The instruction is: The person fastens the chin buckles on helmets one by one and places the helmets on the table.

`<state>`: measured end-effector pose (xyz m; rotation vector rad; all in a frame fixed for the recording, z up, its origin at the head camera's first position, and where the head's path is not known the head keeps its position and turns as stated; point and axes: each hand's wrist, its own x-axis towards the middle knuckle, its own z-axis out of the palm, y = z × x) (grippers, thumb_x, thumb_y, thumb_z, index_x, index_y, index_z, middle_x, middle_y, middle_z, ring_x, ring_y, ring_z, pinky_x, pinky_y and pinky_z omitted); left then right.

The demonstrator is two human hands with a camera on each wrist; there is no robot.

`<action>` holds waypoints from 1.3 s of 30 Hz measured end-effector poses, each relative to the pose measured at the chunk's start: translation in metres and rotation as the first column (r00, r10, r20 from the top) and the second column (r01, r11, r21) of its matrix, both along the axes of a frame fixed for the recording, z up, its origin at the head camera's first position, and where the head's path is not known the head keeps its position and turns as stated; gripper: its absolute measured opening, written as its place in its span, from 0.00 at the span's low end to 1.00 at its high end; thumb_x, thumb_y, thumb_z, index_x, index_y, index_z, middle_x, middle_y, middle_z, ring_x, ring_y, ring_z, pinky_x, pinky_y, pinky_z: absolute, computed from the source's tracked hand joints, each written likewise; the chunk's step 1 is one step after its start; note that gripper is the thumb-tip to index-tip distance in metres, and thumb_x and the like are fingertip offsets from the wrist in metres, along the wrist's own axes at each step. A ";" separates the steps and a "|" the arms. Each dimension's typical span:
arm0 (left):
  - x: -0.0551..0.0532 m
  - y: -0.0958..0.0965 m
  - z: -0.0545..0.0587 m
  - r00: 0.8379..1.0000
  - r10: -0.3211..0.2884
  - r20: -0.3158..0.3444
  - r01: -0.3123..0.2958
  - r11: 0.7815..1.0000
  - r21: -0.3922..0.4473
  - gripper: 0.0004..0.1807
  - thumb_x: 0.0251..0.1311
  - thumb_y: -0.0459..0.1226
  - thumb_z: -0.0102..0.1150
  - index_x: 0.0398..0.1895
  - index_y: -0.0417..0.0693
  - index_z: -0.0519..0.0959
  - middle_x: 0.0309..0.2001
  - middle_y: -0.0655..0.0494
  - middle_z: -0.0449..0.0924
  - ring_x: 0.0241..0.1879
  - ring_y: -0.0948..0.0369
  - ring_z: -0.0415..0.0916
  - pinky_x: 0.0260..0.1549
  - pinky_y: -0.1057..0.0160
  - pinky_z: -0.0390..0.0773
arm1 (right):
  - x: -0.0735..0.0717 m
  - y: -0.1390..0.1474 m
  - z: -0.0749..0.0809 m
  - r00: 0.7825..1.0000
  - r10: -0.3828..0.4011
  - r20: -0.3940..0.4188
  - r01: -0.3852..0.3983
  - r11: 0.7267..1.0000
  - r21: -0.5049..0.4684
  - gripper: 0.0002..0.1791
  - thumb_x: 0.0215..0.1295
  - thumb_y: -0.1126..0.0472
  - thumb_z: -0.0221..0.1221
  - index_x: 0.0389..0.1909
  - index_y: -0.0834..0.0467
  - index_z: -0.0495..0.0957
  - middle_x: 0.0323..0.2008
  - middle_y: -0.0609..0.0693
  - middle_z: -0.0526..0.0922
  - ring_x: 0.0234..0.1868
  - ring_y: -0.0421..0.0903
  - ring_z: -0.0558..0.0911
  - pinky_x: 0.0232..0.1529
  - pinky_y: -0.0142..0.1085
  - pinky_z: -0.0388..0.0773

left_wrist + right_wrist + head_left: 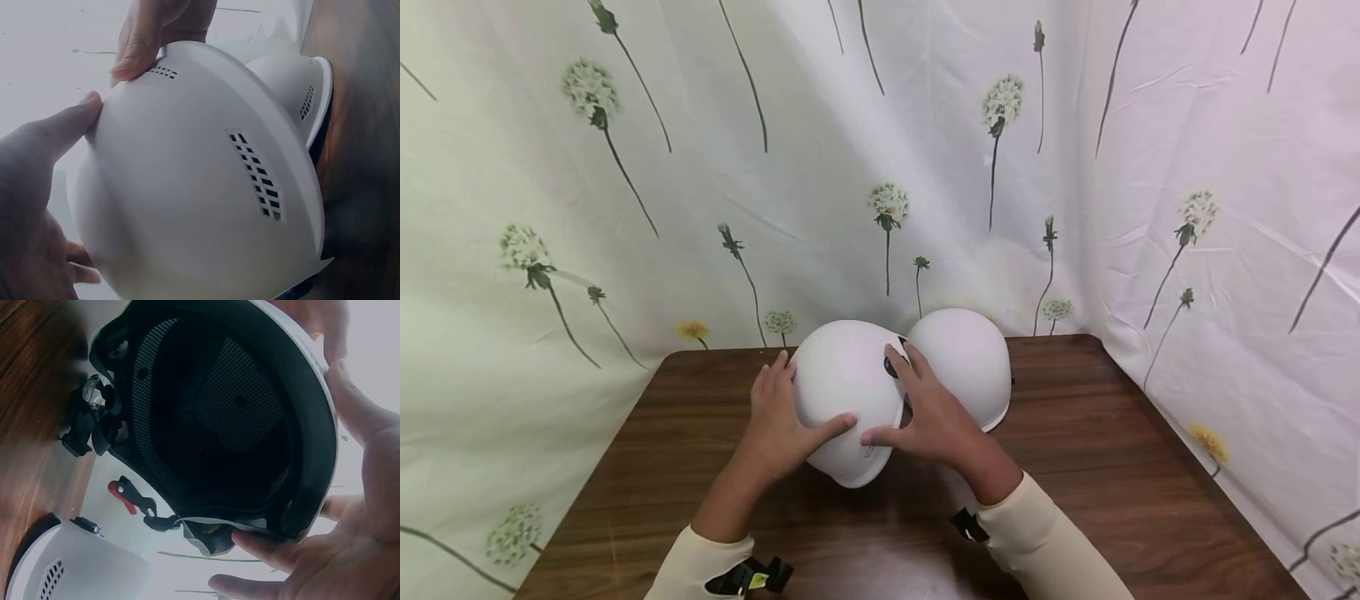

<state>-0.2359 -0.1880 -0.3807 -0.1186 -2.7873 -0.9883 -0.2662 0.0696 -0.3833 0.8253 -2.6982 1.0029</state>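
A white helmet (846, 375) is held tilted over the table, between both hands. My left hand (775, 425) grips the shell from the left, its thumb on the near side and its fingers spread along the far side. On the other side my right hand (932, 421) holds the edge, thumb on the outer shell and fingers by the rim. Slotted vents (256, 175) show in the left wrist view. The right wrist view looks into the black lining (237, 400); a dark strap with a red clip (128, 500) hangs from it.
A second white helmet (962, 358) rests on the brown wooden table (685, 475), just behind and right of the held one. A white cloth with printed dandelions (820, 167) hangs behind the table and along its sides. Dark bands circle both sleeves.
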 end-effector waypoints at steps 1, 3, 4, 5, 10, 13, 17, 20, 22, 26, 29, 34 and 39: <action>0.001 -0.001 0.001 1.000 -0.005 0.005 0.005 1.000 -0.001 0.73 0.55 0.72 0.74 0.88 0.37 0.49 0.87 0.33 0.47 0.86 0.31 0.47 0.78 0.23 0.57 | 0.000 0.000 0.000 1.000 0.003 -0.005 -0.003 1.000 -0.003 0.70 0.54 0.34 0.81 0.90 0.47 0.51 0.88 0.59 0.51 0.81 0.61 0.69 0.73 0.62 0.76; 0.002 -0.002 0.002 1.000 -0.019 0.010 0.019 1.000 0.002 0.74 0.55 0.73 0.73 0.89 0.39 0.45 0.87 0.34 0.49 0.84 0.32 0.55 0.74 0.23 0.65 | 0.001 -0.001 0.000 1.000 0.009 -0.012 -0.009 1.000 -0.005 0.69 0.54 0.34 0.81 0.90 0.47 0.51 0.88 0.59 0.51 0.81 0.61 0.70 0.73 0.61 0.76; 0.003 -0.003 0.002 1.000 -0.026 0.009 0.026 1.000 0.006 0.75 0.55 0.72 0.73 0.90 0.41 0.43 0.87 0.34 0.50 0.82 0.33 0.58 0.72 0.23 0.68 | 0.001 -0.002 0.000 1.000 0.013 -0.017 -0.013 1.000 -0.005 0.70 0.54 0.35 0.81 0.90 0.47 0.51 0.88 0.59 0.51 0.81 0.61 0.69 0.73 0.61 0.76; 0.004 -0.003 0.002 0.999 -0.038 0.001 0.038 0.999 0.008 0.76 0.56 0.72 0.73 0.91 0.42 0.40 0.87 0.35 0.50 0.82 0.33 0.60 0.70 0.24 0.70 | 0.001 -0.002 0.000 1.000 0.016 -0.018 -0.016 1.000 -0.005 0.70 0.54 0.35 0.81 0.90 0.47 0.51 0.89 0.58 0.51 0.82 0.61 0.69 0.73 0.61 0.76; 0.007 -0.006 0.004 0.997 -0.074 -0.035 0.072 0.996 -0.058 0.71 0.61 0.70 0.70 0.92 0.51 0.38 0.87 0.34 0.49 0.80 0.30 0.63 0.67 0.25 0.74 | 0.000 -0.003 0.000 0.999 0.035 -0.027 -0.035 0.999 -0.002 0.70 0.54 0.35 0.81 0.90 0.47 0.50 0.89 0.58 0.50 0.82 0.61 0.68 0.74 0.61 0.76; 0.009 -0.006 0.005 0.997 -0.071 -0.030 0.069 0.994 -0.081 0.67 0.62 0.70 0.69 0.92 0.51 0.43 0.86 0.33 0.50 0.77 0.29 0.67 0.65 0.25 0.77 | -0.001 0.000 0.000 0.998 0.062 -0.020 -0.062 0.998 -0.009 0.70 0.55 0.35 0.81 0.91 0.47 0.49 0.89 0.56 0.49 0.83 0.60 0.67 0.74 0.61 0.75; 0.009 -0.005 0.006 0.997 -0.069 -0.042 0.066 0.996 -0.064 0.68 0.61 0.68 0.72 0.91 0.47 0.45 0.88 0.34 0.43 0.83 0.28 0.55 0.69 0.22 0.71 | -0.006 0.006 0.000 0.994 0.112 -0.004 -0.112 0.994 -0.010 0.74 0.53 0.36 0.83 0.91 0.46 0.45 0.90 0.53 0.47 0.86 0.57 0.64 0.76 0.60 0.73; 0.009 -0.006 0.007 0.994 -0.091 -0.061 0.089 0.995 -0.049 0.69 0.60 0.66 0.74 0.90 0.43 0.44 0.90 0.36 0.40 0.86 0.30 0.48 0.73 0.22 0.64 | -0.008 0.011 0.001 0.987 0.162 0.019 -0.162 0.987 -0.005 0.79 0.49 0.37 0.85 0.91 0.47 0.41 0.91 0.50 0.44 0.88 0.53 0.57 0.80 0.58 0.69; 0.008 -0.007 0.008 0.991 -0.112 -0.068 0.109 0.993 -0.039 0.69 0.61 0.64 0.75 0.90 0.40 0.43 0.90 0.37 0.41 0.86 0.32 0.48 0.75 0.23 0.62 | -0.010 0.014 0.002 0.980 0.197 0.035 -0.196 0.980 -0.008 0.81 0.47 0.38 0.86 0.91 0.48 0.39 0.91 0.48 0.42 0.90 0.49 0.53 0.82 0.56 0.66; 0.008 -0.010 0.008 0.989 -0.131 -0.070 0.129 0.991 -0.034 0.69 0.63 0.63 0.74 0.90 0.38 0.42 0.90 0.36 0.41 0.86 0.33 0.49 0.76 0.24 0.62 | -0.012 0.015 0.002 0.973 0.230 0.028 -0.229 0.973 -0.010 0.84 0.45 0.40 0.87 0.91 0.50 0.38 0.91 0.47 0.41 0.91 0.47 0.49 0.84 0.55 0.64; 0.007 -0.011 0.007 0.989 -0.121 -0.086 0.119 0.992 -0.032 0.68 0.62 0.63 0.74 0.89 0.38 0.43 0.89 0.35 0.44 0.85 0.32 0.51 0.75 0.23 0.63 | -0.012 0.013 0.001 0.974 0.228 -0.006 -0.228 0.973 -0.016 0.83 0.43 0.41 0.88 0.91 0.53 0.40 0.91 0.50 0.43 0.90 0.49 0.51 0.83 0.55 0.65; 0.007 -0.011 0.005 0.985 -0.107 -0.133 0.107 0.994 -0.008 0.71 0.56 0.62 0.79 0.88 0.36 0.47 0.87 0.35 0.51 0.83 0.33 0.58 0.74 0.25 0.68 | -0.012 0.010 0.001 0.972 0.231 -0.051 -0.232 0.973 -0.014 0.83 0.41 0.43 0.89 0.91 0.56 0.43 0.90 0.53 0.47 0.90 0.51 0.53 0.83 0.55 0.65; 0.010 -0.008 0.005 0.983 -0.128 -0.128 0.122 0.991 -0.057 0.74 0.53 0.66 0.79 0.91 0.46 0.43 0.88 0.34 0.46 0.84 0.30 0.54 0.71 0.23 0.68 | -0.011 0.011 0.002 0.968 0.237 -0.079 -0.238 0.971 -0.007 0.82 0.39 0.43 0.89 0.90 0.57 0.47 0.90 0.54 0.49 0.90 0.54 0.55 0.82 0.56 0.68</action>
